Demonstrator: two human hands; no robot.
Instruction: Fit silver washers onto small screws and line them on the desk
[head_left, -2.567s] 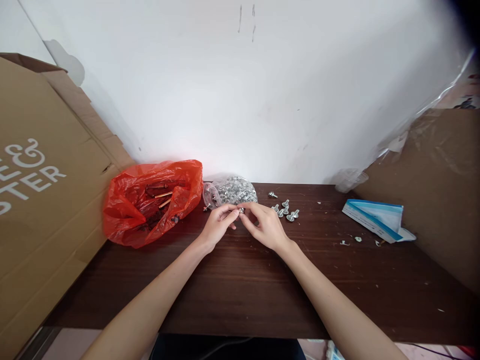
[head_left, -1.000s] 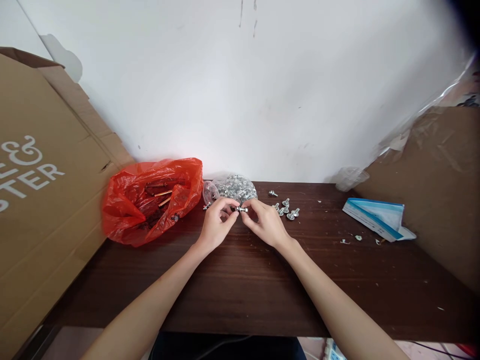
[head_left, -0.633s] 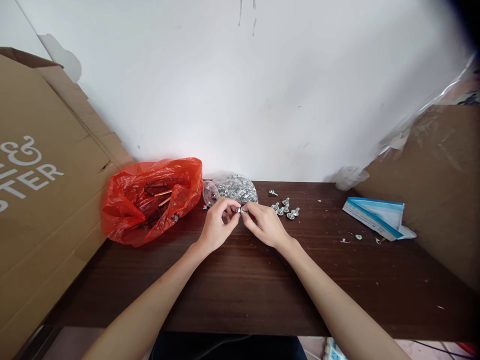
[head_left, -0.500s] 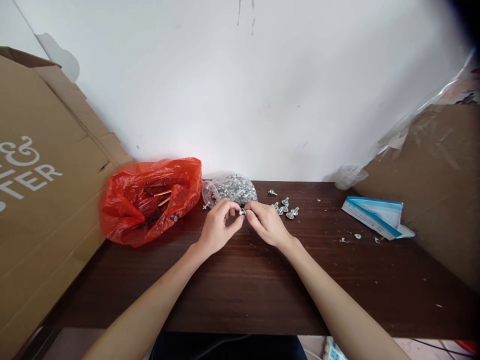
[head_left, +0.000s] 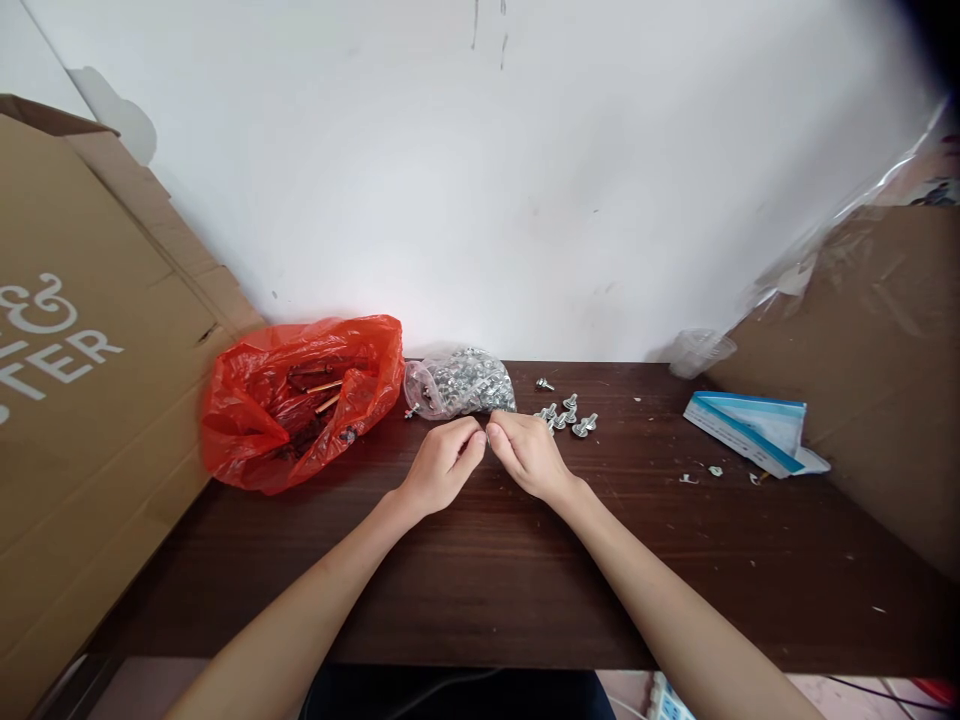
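Note:
My left hand and my right hand meet over the table, both closed with thumbs pressed on curled fingers. Between their fingertips is a small metal screw, almost wholly hidden now. Just behind my hands lies a clear plastic bag full of shiny metal screws. To the right of my right hand, several screws with wide washers lie in a loose group. One more screw rests a little farther back.
At left, an open red plastic bag holds dark and copper-coloured pieces beside a tall cardboard box. Towards the right are a folded blue-and-white packet, white scraps, a clear plastic cup and another cardboard box.
My left fingers have curled in around the screw, which showed plainly between thumb and fingertip before. Both hands have closed more tightly and dropped slightly towards me.

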